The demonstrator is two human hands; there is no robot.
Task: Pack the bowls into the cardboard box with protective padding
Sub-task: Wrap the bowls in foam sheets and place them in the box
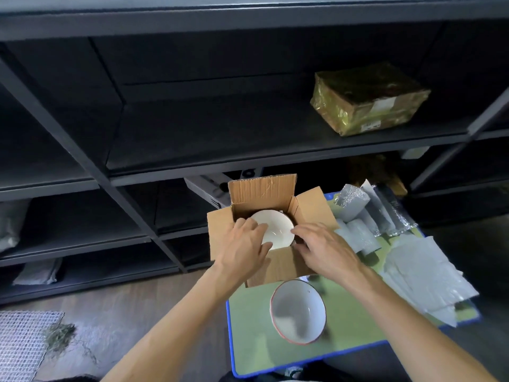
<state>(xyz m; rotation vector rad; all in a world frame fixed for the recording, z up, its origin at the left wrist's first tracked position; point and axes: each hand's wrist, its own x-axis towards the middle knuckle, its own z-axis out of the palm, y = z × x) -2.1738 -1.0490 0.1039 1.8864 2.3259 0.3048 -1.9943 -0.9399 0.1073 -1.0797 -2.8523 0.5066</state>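
Two hands hold a white bowl (278,227) inside an open cardboard box (261,193).
The left hand (243,245) grips its left rim and the right hand (326,250) its right; the bowl is glossy, plain and upright. A red-rimmed second bowl (298,315) stands nearer on a green mat (248,332).

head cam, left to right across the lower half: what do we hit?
mesh mat → left hand → white bowl → right hand → padding sheets. Left out: cardboard box and red-rimmed bowl, since both overlap the hands.
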